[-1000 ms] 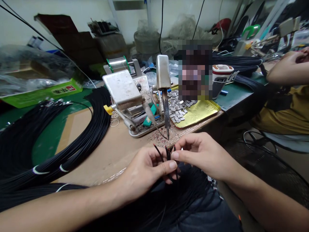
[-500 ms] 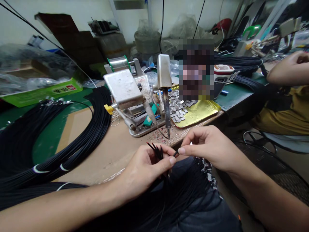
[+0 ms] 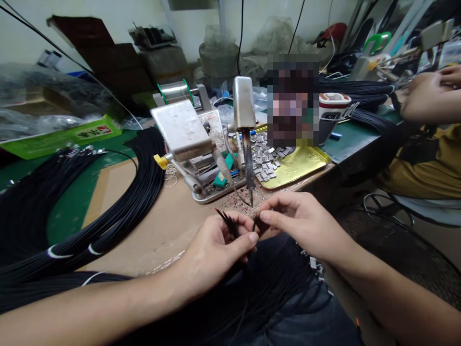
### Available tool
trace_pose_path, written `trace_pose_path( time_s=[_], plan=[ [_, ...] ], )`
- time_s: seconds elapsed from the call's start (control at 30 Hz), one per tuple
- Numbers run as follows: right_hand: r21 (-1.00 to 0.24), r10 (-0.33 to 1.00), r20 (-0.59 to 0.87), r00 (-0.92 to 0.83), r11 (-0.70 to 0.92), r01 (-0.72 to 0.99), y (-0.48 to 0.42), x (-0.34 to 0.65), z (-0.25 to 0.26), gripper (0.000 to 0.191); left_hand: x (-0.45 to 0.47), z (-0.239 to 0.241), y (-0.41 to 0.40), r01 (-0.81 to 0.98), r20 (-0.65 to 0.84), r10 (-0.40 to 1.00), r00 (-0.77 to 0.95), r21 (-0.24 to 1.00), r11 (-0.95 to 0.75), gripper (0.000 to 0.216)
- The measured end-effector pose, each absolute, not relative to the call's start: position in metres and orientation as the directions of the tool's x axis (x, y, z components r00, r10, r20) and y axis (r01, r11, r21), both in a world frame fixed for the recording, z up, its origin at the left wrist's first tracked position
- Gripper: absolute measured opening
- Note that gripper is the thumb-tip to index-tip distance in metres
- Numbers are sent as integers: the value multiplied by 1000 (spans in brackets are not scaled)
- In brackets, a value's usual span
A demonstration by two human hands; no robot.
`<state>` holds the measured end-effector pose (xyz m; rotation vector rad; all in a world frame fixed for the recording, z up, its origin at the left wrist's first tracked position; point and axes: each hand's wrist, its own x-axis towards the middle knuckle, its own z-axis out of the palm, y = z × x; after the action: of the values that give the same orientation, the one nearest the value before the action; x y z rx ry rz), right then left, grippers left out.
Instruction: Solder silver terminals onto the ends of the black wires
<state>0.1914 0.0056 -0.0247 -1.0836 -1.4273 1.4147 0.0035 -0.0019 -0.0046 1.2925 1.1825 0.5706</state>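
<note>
My left hand (image 3: pixel 225 247) is closed around several black cables (image 3: pixel 227 222), whose ends with small red tips stick up between the fingers. One black cable end (image 3: pixel 255 223) stands apart from that bunch, between my left thumb and my right fingers. My right hand (image 3: pixel 293 216) pinches it near its tip with thumb and forefinger. Just beyond the hands, a soldering iron (image 3: pixel 249 168) hangs point down from its metal holder. More black cables (image 3: pixel 273 283) lie across my lap, with small metal connectors (image 3: pixel 314 263) at their ends.
Coiled black cable bundles (image 3: pixel 144 187) lie on the left. A gold tray (image 3: pixel 306 168) with many small metal connector pieces stands behind the iron. A solder spool (image 3: pixel 175 93) sits on the soldering stand (image 3: pixel 183 132). At the right, a co-worker's arm (image 3: pixel 430 98) is visible.
My right hand has shifted slightly left, closer to my left hand. The single cable end it pinches now points more upright. The view has moved a little.
</note>
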Motion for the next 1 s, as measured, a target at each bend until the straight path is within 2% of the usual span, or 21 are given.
trace_pose_path(
  time_s=[0.07, 0.17, 0.23, 0.37, 0.57, 0.83, 1.0],
  plan=[
    [-999, 975, -4, -222, 5, 42, 10, 194, -26, 19, 3, -3, -1, 293, -365, 873, 323, 916, 275, 28],
    [-998, 988, -63, -142, -66, -14, 14, 194, -27, 33, 1, -1, 1, 310, -370, 891, 265, 907, 284, 38],
    [-995, 986, -91, -142, -96, -27, 15, 192, -27, 30, 1, 1, 1, 298, -351, 907, 231, 913, 278, 37],
    [-1000, 985, -13, -172, -9, 25, 14, 188, -29, 16, 1, 4, 2, 299, -313, 930, 192, 922, 248, 33],
    [-996, 971, -13, -240, -33, -78, 12, 184, -33, 17, 4, 6, 5, 352, -254, 953, 166, 918, 184, 18],
    [-984, 969, -53, -239, -92, -152, 10, 181, -32, 20, 1, 6, 4, 378, -205, 955, 216, 919, 112, 17],
    [-975, 985, -68, -162, -99, -198, 10, 179, -31, 21, 3, 8, 6, 384, -201, 952, 230, 918, 101, 17]
  ],
)
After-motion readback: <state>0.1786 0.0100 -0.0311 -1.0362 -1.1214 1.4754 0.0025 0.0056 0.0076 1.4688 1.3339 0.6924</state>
